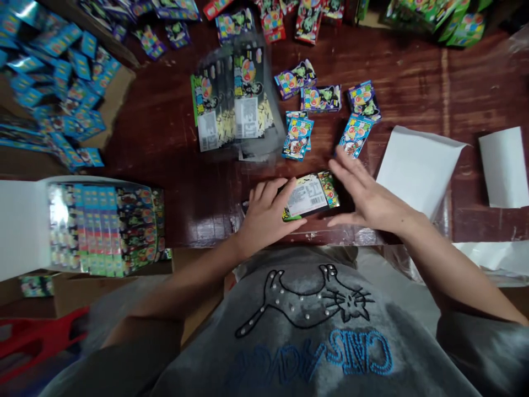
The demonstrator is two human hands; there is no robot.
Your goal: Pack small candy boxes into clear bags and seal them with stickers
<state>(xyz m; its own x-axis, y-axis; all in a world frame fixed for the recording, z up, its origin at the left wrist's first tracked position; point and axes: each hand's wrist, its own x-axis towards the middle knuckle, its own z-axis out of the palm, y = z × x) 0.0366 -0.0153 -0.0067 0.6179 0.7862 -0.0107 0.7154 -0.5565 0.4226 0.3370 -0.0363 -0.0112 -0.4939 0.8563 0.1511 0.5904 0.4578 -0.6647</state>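
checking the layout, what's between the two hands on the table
A black packet with a white label lies between the left hand and the right hand, as the head view shows.

The table (413,71) is dark reddish wood under glossy, scuffed varnish, and the pack (311,194) on it is glossy printed film with a matt white label. Beyond the pack lie clear, shiny plastic sleeves (235,99). Right of it are matt white paper sheets (417,165), and far left are shiny blue foil packets (53,71) on dull brown cardboard (119,94).
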